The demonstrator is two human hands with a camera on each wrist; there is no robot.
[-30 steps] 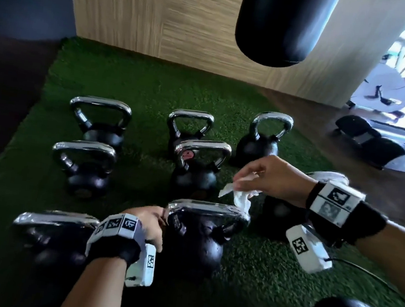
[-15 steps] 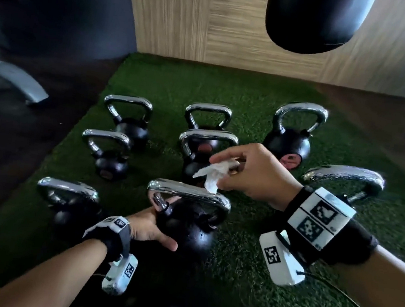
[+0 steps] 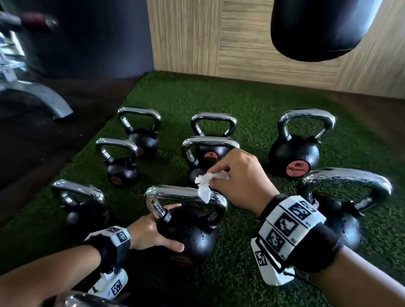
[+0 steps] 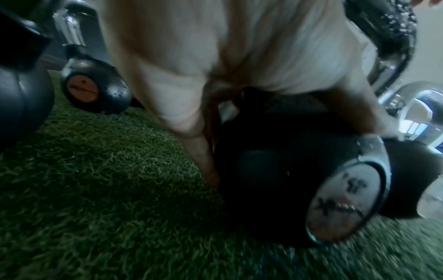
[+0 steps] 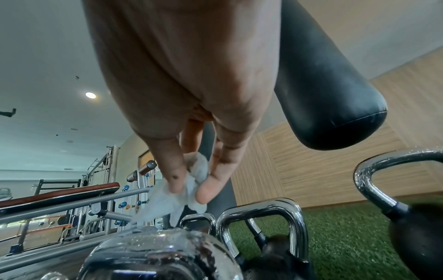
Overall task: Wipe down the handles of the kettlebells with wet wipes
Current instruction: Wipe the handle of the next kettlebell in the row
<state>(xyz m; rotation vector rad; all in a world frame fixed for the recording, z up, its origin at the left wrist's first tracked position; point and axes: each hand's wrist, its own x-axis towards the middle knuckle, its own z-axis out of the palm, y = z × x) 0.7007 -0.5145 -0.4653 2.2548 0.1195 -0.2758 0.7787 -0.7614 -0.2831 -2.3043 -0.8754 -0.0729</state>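
A black kettlebell (image 3: 186,233) with a chrome handle (image 3: 181,193) stands on the green turf in front of me. My left hand (image 3: 154,231) grips the left side of its round body (image 4: 275,170), with the thumb lying across the front. My right hand (image 3: 239,180) hovers just above the handle's right end and pinches a crumpled white wet wipe (image 3: 205,183) between thumb and fingers. The wipe's loose end hangs down onto the handle. In the right wrist view the wipe (image 5: 167,202) dangles from my right hand (image 5: 189,191) over the droplet-covered handle (image 5: 155,252).
Several more chrome-handled kettlebells stand around on the turf (image 3: 231,284), one large one (image 3: 337,210) close under my right wrist and one (image 3: 77,207) to the left. A black punching bag (image 3: 322,22) hangs overhead. A grey bench frame (image 3: 25,90) stands on the dark floor at left.
My left hand slid from the handle's left end down onto the kettlebell's body. My right hand brought the wipe down until it touches the handle. My view swung left.
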